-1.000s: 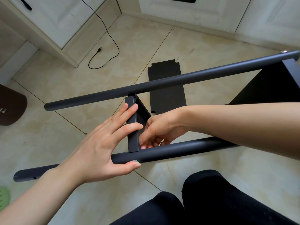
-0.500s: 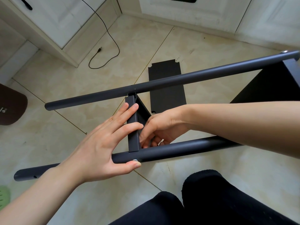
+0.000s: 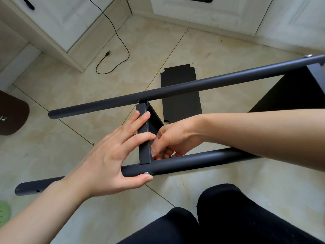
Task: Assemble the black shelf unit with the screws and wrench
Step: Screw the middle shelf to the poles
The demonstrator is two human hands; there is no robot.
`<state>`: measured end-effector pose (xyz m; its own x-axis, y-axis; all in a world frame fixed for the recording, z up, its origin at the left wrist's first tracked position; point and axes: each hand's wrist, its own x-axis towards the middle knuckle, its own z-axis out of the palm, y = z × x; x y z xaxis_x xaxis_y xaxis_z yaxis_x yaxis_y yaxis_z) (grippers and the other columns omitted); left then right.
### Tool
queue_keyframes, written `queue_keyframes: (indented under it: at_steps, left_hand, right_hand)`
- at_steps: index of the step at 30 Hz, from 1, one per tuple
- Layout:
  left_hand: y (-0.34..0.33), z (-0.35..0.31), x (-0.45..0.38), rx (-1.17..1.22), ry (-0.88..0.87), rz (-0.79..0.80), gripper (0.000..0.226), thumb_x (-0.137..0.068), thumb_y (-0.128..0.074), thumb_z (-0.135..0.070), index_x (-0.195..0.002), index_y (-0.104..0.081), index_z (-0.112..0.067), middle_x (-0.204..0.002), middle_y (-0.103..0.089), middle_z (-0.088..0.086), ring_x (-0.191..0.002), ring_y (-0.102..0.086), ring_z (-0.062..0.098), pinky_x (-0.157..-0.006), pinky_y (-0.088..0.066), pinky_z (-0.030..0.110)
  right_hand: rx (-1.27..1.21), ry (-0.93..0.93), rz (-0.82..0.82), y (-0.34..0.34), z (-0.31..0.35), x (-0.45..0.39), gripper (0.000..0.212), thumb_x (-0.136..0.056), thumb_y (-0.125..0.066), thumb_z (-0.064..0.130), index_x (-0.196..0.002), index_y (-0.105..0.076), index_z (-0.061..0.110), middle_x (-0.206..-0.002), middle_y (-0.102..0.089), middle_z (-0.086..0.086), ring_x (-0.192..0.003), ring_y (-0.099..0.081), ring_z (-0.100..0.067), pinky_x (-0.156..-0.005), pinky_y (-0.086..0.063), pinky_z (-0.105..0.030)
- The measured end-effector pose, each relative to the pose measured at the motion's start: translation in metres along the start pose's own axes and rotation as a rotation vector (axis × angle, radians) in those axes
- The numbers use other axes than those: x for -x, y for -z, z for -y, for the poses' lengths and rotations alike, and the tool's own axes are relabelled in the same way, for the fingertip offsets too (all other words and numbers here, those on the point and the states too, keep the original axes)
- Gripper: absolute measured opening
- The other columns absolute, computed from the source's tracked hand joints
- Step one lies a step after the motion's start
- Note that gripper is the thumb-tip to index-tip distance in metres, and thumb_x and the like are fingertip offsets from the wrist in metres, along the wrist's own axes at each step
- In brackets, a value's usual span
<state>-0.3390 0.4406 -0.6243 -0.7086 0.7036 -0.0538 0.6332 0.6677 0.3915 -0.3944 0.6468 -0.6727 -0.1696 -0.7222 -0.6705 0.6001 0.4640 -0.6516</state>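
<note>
**Inspector:** Where does the shelf unit stand?

**Assistant:** Centre of the head view. A near tube (image 3: 193, 162) runs from 8 o'clock towards 3 o'clock. A far tube (image 3: 175, 89) runs from 9 o'clock up to 2 o'clock. A black shelf panel (image 3: 144, 138) stands on edge between them, its upper end meeting the far tube and its lower end meeting the near tube. A second fitted panel (image 3: 299, 92) sits at 3 o'clock, between the same tubes.

**Inspector:** Left hand?

**Assistant:** The left hand (image 3: 109, 159) has fingers straight and spread, lying flat against the left face of the shelf panel. The thumb presses the near tube from below, its tip just beside a silver screw head (image 3: 146, 172).

**Inspector:** Right hand?

**Assistant:** The right hand (image 3: 173, 138) reaches in from 3 o'clock, to the right of the panel. Its fingers are curled and bunched at the joint of panel and near tube. A pale sliver shows between them; I cannot tell what it is.

**Inspector:** Other fixings?

**Assistant:** A second screw head (image 3: 308, 56) at the far tube's right end. An open hole (image 3: 37, 191) near the near tube's left end.

**Inspector:** Surroundings?

**Assistant:** A loose black panel (image 3: 179, 85) lies flat on the tiled floor (image 3: 70, 95) at 12 o'clock, behind the far tube. A black cable (image 3: 121, 43) trails at 11 o'clock beside white cabinets (image 3: 70, 20). The person's black-trousered knees (image 3: 219, 213) are at 6 o'clock.
</note>
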Motion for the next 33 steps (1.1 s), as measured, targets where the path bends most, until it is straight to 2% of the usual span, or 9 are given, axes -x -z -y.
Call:
queue_keyframes:
  at_steps: [5,9,15,20,25,29,33]
  left_hand:
    - [-0.0007,0.0009,-0.0004,-0.007,-0.005,-0.004,0.071,-0.077,-0.064,-0.065,-0.138,-0.045,-0.034,-0.169,-0.012,-0.009,-0.156,-0.012,0.019,-0.106,-0.034,0.036]
    - [-0.0005,0.0011,-0.0007,0.004,-0.009,-0.003,0.070,-0.077,-0.064,-0.066,-0.138,-0.044,-0.036,-0.169,-0.012,-0.010,-0.156,-0.011,0.018,-0.104,-0.036,0.035]
    - [0.0000,0.0013,-0.0013,0.011,-0.015,-0.004,0.071,-0.077,-0.065,-0.066,-0.138,-0.044,-0.036,-0.169,-0.012,-0.009,-0.156,-0.011,0.018,-0.101,-0.039,0.034]
    - [-0.0002,0.0014,-0.0014,0.002,-0.018,-0.011,0.072,-0.077,-0.065,-0.066,-0.138,-0.047,-0.033,-0.169,-0.012,-0.009,-0.156,-0.012,0.018,-0.100,-0.039,0.034]
    - [-0.0010,0.0025,-0.0016,-0.001,-0.018,-0.013,0.072,-0.077,-0.065,-0.066,-0.138,-0.049,-0.031,-0.169,-0.012,-0.009,-0.156,-0.012,0.018,-0.099,-0.040,0.034]
    - [-0.0024,0.0031,-0.0015,-0.013,-0.026,-0.015,0.072,-0.077,-0.065,-0.066,-0.138,-0.049,-0.030,-0.169,-0.012,-0.009,-0.156,-0.012,0.018,-0.099,-0.037,0.031]
    - [-0.0030,0.0044,-0.0012,-0.020,-0.033,-0.022,0.073,-0.078,-0.064,-0.067,-0.139,-0.048,-0.030,-0.169,-0.012,-0.009,-0.156,-0.012,0.017,-0.103,-0.034,0.032]
  right_hand:
    - [0.087,0.000,-0.050,-0.0009,0.0028,-0.0006,0.017,-0.096,-0.057,0.014,-0.081,-0.065,0.008,-0.062,-0.062,0.000,-0.061,-0.049,-0.013,-0.060,-0.040,-0.023]
    - [0.024,0.020,-0.009,0.0032,0.0015,0.0024,0.005,-0.094,-0.061,0.011,-0.092,-0.065,0.009,-0.076,-0.066,-0.003,-0.066,-0.053,-0.014,-0.063,-0.044,-0.024]
    - [-0.019,0.037,0.054,0.0070,-0.0016,0.0010,0.007,-0.095,-0.060,0.011,-0.094,-0.067,0.010,-0.081,-0.067,-0.003,-0.072,-0.061,-0.014,-0.069,-0.053,-0.026]
    - [-0.039,0.004,0.065,0.0052,-0.0019,-0.0008,0.008,-0.097,-0.057,0.012,-0.097,-0.062,0.005,-0.078,-0.062,-0.004,-0.072,-0.059,-0.015,-0.064,-0.055,-0.024]
    - [-0.075,-0.018,0.054,0.0027,-0.0018,-0.0015,0.023,-0.099,-0.053,0.011,-0.078,-0.061,0.007,-0.068,-0.062,-0.003,-0.065,-0.059,-0.014,-0.055,-0.053,-0.020]
    - [-0.097,-0.034,0.041,0.0010,-0.0011,-0.0006,0.022,-0.100,-0.050,0.010,-0.080,-0.059,0.005,-0.065,-0.063,-0.003,-0.055,-0.062,-0.010,-0.052,-0.052,-0.018]
    - [-0.080,-0.026,0.043,-0.0009,-0.0005,0.0006,0.013,-0.100,-0.050,0.011,-0.092,-0.058,0.005,-0.076,-0.060,-0.007,-0.062,-0.061,-0.013,-0.058,-0.054,-0.019]
